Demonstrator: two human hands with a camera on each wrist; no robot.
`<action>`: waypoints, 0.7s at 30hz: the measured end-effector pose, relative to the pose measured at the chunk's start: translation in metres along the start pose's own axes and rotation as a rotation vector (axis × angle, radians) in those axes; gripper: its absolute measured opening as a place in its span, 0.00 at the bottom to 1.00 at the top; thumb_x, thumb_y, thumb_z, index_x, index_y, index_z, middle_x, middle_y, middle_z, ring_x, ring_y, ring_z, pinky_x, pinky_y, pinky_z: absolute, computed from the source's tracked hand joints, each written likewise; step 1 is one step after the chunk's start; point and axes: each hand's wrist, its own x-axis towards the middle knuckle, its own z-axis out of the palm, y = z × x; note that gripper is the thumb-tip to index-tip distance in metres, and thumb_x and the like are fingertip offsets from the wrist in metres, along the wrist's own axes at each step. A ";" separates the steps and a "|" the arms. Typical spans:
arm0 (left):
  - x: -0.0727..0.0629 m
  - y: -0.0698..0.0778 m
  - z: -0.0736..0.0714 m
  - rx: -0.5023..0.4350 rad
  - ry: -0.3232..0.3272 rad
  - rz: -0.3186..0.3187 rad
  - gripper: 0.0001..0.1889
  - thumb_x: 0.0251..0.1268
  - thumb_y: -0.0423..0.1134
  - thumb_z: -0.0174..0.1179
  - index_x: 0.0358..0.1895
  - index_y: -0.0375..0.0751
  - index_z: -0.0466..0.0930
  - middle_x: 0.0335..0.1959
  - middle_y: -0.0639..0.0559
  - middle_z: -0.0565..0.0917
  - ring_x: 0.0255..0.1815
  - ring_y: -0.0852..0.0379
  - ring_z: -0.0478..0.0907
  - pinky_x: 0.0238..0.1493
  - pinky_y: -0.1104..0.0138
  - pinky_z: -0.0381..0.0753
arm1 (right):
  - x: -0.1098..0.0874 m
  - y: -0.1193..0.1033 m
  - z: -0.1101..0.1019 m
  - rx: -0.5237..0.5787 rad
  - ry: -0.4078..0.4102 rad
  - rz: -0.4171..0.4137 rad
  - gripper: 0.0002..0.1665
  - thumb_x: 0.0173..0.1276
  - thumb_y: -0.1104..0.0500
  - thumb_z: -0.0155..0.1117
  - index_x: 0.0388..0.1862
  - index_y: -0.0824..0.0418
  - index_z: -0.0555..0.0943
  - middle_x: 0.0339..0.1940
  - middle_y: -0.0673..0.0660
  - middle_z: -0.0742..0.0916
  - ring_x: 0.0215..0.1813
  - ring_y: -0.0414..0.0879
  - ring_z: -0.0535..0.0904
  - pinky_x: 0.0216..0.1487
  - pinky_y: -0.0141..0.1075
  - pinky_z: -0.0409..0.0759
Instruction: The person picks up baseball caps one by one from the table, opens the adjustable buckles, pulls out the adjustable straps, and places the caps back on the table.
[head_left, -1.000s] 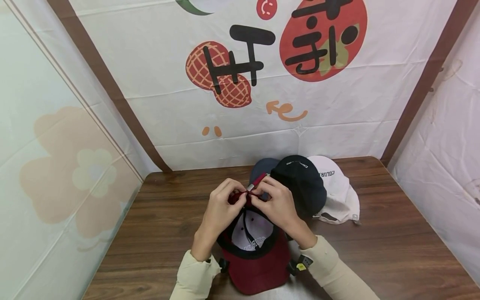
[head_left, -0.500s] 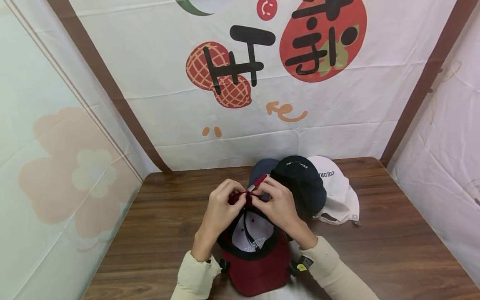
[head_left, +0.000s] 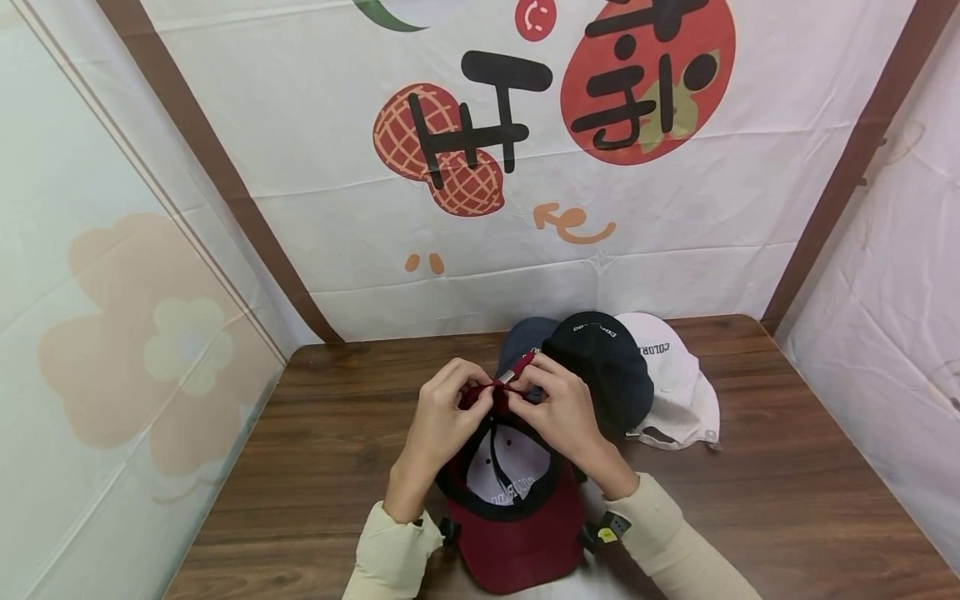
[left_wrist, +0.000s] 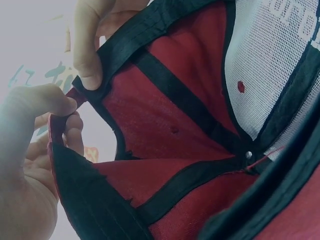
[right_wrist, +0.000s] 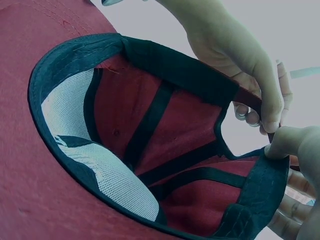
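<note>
A dark red baseball cap [head_left: 517, 542] lies with its inside facing up and its brim toward me. Black tape and white mesh line it. At its back edge, my left hand [head_left: 435, 417] pinches the cap's narrow red strap [left_wrist: 57, 127] between thumb and fingers. Close beside it, my right hand [head_left: 558, 412] pinches the other side of the back opening, thumb on the black sweatband [right_wrist: 270, 180]. A metal buckle [head_left: 507, 377] and the strap's loose end show between the two hands in the head view. The fingers partly hide the join.
Behind my right hand, a navy cap [head_left: 517, 337], a black cap [head_left: 600, 367] and a white cap [head_left: 675, 383] overlap in a row on the wooden table [head_left: 322, 467]. A printed white fabric wall [head_left: 675, 250] rises behind the table's back edge.
My right hand has shifted very slightly to the right, and the buckle with the strap end has moved a little with it. My left hand stays nearly still.
</note>
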 end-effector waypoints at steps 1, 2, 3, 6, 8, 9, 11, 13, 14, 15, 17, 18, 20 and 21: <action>0.000 0.000 0.000 0.001 -0.001 -0.001 0.13 0.59 0.20 0.70 0.39 0.41 0.83 0.37 0.48 0.85 0.28 0.58 0.75 0.27 0.66 0.76 | 0.000 0.000 0.000 -0.002 0.000 0.000 0.13 0.60 0.63 0.78 0.25 0.50 0.81 0.32 0.44 0.82 0.27 0.36 0.75 0.29 0.31 0.74; 0.000 0.001 0.000 0.005 -0.002 -0.001 0.13 0.59 0.20 0.71 0.39 0.41 0.83 0.37 0.48 0.84 0.28 0.59 0.75 0.27 0.66 0.76 | 0.000 0.000 0.000 -0.003 0.000 -0.001 0.14 0.60 0.63 0.78 0.25 0.50 0.81 0.32 0.44 0.82 0.27 0.36 0.74 0.28 0.30 0.74; 0.000 0.001 0.000 0.010 -0.002 0.001 0.13 0.59 0.20 0.71 0.39 0.41 0.83 0.37 0.48 0.84 0.28 0.59 0.75 0.27 0.67 0.76 | 0.000 0.000 0.000 -0.005 0.001 -0.004 0.14 0.60 0.64 0.77 0.24 0.50 0.80 0.31 0.44 0.81 0.27 0.35 0.73 0.28 0.30 0.73; 0.000 0.001 -0.001 0.008 -0.009 -0.003 0.13 0.60 0.20 0.70 0.40 0.41 0.83 0.38 0.49 0.84 0.29 0.59 0.76 0.28 0.68 0.76 | 0.000 0.001 0.000 -0.006 0.013 -0.012 0.15 0.60 0.64 0.78 0.24 0.50 0.79 0.31 0.45 0.81 0.26 0.35 0.72 0.27 0.30 0.72; 0.000 0.002 -0.001 0.004 -0.009 -0.004 0.12 0.60 0.21 0.70 0.40 0.41 0.83 0.38 0.49 0.85 0.30 0.59 0.76 0.29 0.68 0.76 | 0.000 0.001 0.000 -0.006 0.022 -0.018 0.16 0.59 0.64 0.78 0.24 0.50 0.79 0.31 0.45 0.81 0.25 0.36 0.72 0.27 0.30 0.71; 0.000 0.002 -0.001 0.002 -0.009 -0.004 0.12 0.60 0.21 0.70 0.40 0.41 0.83 0.39 0.49 0.85 0.30 0.59 0.77 0.29 0.68 0.76 | 0.000 0.002 0.000 -0.005 0.026 -0.020 0.16 0.59 0.64 0.78 0.24 0.50 0.79 0.31 0.45 0.81 0.25 0.36 0.73 0.27 0.30 0.72; 0.000 0.002 -0.001 -0.001 -0.009 -0.007 0.12 0.60 0.21 0.70 0.40 0.41 0.83 0.39 0.49 0.85 0.31 0.59 0.77 0.29 0.69 0.76 | 0.000 0.002 0.000 0.001 0.028 -0.019 0.15 0.59 0.64 0.79 0.24 0.51 0.79 0.31 0.45 0.82 0.26 0.37 0.74 0.27 0.30 0.72; 0.000 0.001 -0.001 -0.002 -0.009 -0.003 0.12 0.60 0.21 0.70 0.40 0.41 0.83 0.39 0.48 0.85 0.31 0.59 0.78 0.30 0.69 0.76 | 0.000 0.002 0.000 0.000 0.027 -0.021 0.15 0.59 0.64 0.78 0.24 0.51 0.79 0.30 0.46 0.82 0.26 0.39 0.75 0.27 0.30 0.73; 0.000 0.001 -0.001 -0.004 -0.008 -0.001 0.11 0.60 0.21 0.70 0.40 0.40 0.83 0.39 0.48 0.85 0.31 0.58 0.78 0.30 0.69 0.76 | 0.000 0.003 0.000 -0.002 0.026 -0.019 0.15 0.59 0.64 0.78 0.24 0.51 0.79 0.31 0.46 0.82 0.26 0.40 0.76 0.27 0.30 0.73; 0.000 0.001 -0.001 -0.006 -0.005 -0.001 0.11 0.60 0.21 0.70 0.40 0.40 0.83 0.38 0.48 0.85 0.32 0.58 0.79 0.31 0.70 0.78 | 0.000 0.003 -0.001 -0.004 0.026 -0.015 0.15 0.59 0.64 0.78 0.24 0.51 0.79 0.31 0.46 0.82 0.26 0.41 0.77 0.27 0.30 0.73; 0.000 0.000 -0.003 -0.006 0.007 0.006 0.10 0.60 0.21 0.69 0.39 0.39 0.84 0.38 0.47 0.85 0.33 0.57 0.81 0.33 0.69 0.80 | 0.000 0.005 -0.002 -0.005 0.027 -0.002 0.16 0.59 0.64 0.78 0.24 0.51 0.79 0.32 0.46 0.83 0.26 0.42 0.77 0.28 0.30 0.73; 0.001 -0.001 -0.004 -0.005 0.016 0.008 0.10 0.60 0.20 0.68 0.39 0.38 0.84 0.37 0.47 0.85 0.33 0.57 0.81 0.34 0.69 0.81 | 0.000 0.006 -0.003 -0.007 0.030 0.003 0.16 0.59 0.64 0.78 0.24 0.51 0.79 0.33 0.46 0.84 0.26 0.43 0.78 0.28 0.30 0.73; 0.002 -0.001 -0.007 -0.010 0.033 0.000 0.10 0.59 0.20 0.68 0.39 0.37 0.84 0.36 0.47 0.85 0.34 0.56 0.82 0.36 0.68 0.84 | 0.000 0.008 -0.005 -0.007 0.033 0.020 0.16 0.59 0.64 0.79 0.24 0.50 0.78 0.35 0.45 0.85 0.27 0.43 0.78 0.28 0.30 0.73; 0.002 -0.001 -0.008 -0.010 0.039 -0.006 0.10 0.59 0.20 0.68 0.39 0.37 0.84 0.36 0.47 0.85 0.35 0.56 0.83 0.37 0.68 0.84 | 0.000 0.009 -0.006 -0.005 0.033 0.026 0.17 0.59 0.65 0.79 0.24 0.50 0.78 0.35 0.45 0.85 0.27 0.43 0.78 0.29 0.30 0.73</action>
